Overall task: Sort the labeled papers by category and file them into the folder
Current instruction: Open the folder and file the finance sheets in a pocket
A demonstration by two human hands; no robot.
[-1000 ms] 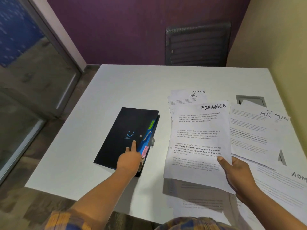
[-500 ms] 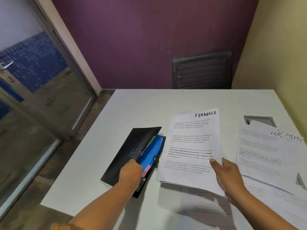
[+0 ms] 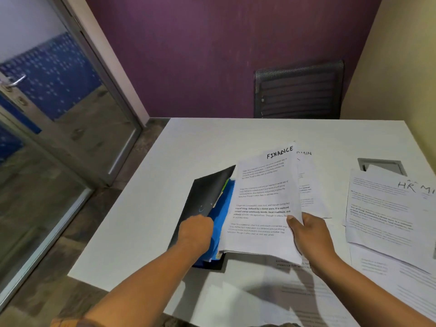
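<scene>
Once the left hand (image 3: pixel 195 230) gripped the folder (image 3: pixel 205 192) and raised its cover, the right hand (image 3: pixel 309 234), pinching the finance papers (image 3: pixel 262 199), brought them over it.

Left grip (image 3: pixel 195 228) curled, knuckles up; right grip (image 3: pixel 309 232) pinching (thumb (image 3: pixel 292 220) flat on top), wrist straight.

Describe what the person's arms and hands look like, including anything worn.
Both the left hand and right hand are bare, without gloves; no watch or bracelet shows on either wrist. The forearms are uncovered. Only a sliver of orange-toned sleeve shows at the left arm's bottom edge.
</scene>
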